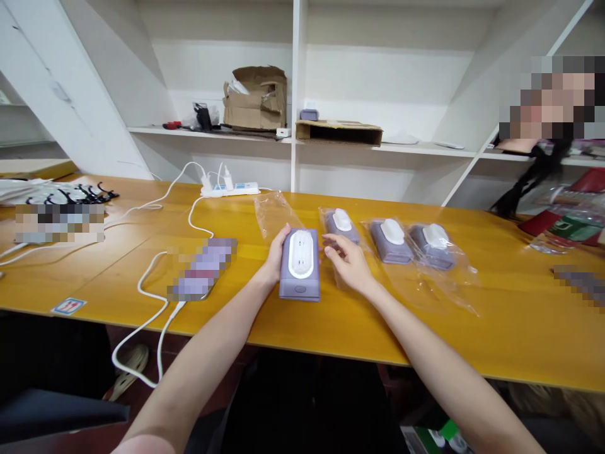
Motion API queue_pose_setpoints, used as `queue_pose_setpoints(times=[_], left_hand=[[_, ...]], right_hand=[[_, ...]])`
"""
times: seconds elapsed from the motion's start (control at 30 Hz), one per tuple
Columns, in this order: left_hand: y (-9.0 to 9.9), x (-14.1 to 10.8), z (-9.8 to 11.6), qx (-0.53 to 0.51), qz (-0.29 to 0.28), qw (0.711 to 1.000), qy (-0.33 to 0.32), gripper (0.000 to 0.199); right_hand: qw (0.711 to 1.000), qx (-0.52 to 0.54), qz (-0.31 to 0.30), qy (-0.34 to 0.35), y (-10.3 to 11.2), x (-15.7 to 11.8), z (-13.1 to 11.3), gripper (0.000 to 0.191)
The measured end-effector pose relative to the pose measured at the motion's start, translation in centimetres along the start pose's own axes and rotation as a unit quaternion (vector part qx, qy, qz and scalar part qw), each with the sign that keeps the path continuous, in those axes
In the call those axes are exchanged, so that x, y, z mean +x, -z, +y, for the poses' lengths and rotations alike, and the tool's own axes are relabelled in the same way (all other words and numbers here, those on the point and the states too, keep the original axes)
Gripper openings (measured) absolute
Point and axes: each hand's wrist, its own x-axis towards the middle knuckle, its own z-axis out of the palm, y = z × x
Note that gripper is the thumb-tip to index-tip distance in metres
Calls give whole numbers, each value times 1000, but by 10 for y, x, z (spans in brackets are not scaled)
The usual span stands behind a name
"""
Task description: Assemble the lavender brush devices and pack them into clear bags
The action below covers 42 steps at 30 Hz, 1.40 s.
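My left hand (pixel 275 253) grips a purple-grey box (pixel 300 288) by its left side, above the front part of the table. On the box's top face sits a white oval piece (pixel 301 253) with small dark slots. Just right of the box is my right hand (pixel 348 260), its fingers apart and slightly bent, with nothing visible in them. Three similar boxes, the nearest one (pixel 341 226) partly behind my right hand, lie farther right with white rounded pieces on top. Clear plastic bags (pixel 444 287) lie around them.
A phone (pixel 205 268) with a white cable lies left of my left arm. Behind it stands a white power strip (pixel 231 190). Another clear bag (pixel 276 211) lies beyond the held box. Cardboard boxes (pixel 258 98) sit on the shelf; a bottle (pixel 570 224) lies at right, near another person.
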Motion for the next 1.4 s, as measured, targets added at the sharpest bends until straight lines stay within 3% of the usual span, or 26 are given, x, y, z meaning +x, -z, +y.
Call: queue_pose_setpoints(times=[0.13, 0.23, 0.3, 0.37, 0.43, 0.53, 0.6, 0.67, 0.73, 0.8, 0.9, 1.07, 1.23, 1.4], left_hand=[[1, -2, 0, 26, -56, 997, 36, 69], [-6, -8, -2, 50, -72, 993, 73, 71], [-14, -13, -3, 52, -72, 994, 60, 71], [-22, -16, -4, 38, -58, 997, -24, 70], [-29, -17, -4, 11, -27, 984, -175, 68], [-34, -15, -3, -38, 41, 916, -398, 59], [-35, -15, -3, -56, 80, 884, -457, 53], [-38, -17, -5, -45, 78, 890, -446, 55], [-41, -23, -8, -13, 27, 913, -406, 61], [-45, -30, -11, 17, -39, 929, -368, 67], [-49, -37, -14, 72, -84, 939, -324, 73], [-49, -36, -22, 214, -133, 900, -356, 92], [-47, -32, -28, 279, -167, 861, -390, 84], [-47, -32, -24, 254, -158, 880, -368, 77]], right_hand=[[993, 121, 11, -8, 0, 7, -4, 29], [977, 204, -48, -42, 6, 9, -11, 33], [963, 250, -71, -73, 11, 7, -16, 37], [949, 293, -60, -95, 15, 2, -20, 44], [945, 308, -65, -94, 17, -4, -24, 54], [970, 214, -98, -57, 10, -10, -30, 88], [991, 107, -71, -39, 2, -10, -32, 109], [999, 27, -22, -35, -3, -7, -31, 113], [1000, 3, 0, -25, -1, -3, -25, 103], [999, 25, -23, -6, 11, 3, -16, 93], [990, 100, -96, -12, 34, 9, 1, 92], [950, 236, -192, -74, 53, 12, 13, 76], [920, 297, -244, -79, 53, 11, 10, 65], [938, 251, -231, -67, 56, 12, 13, 65]])
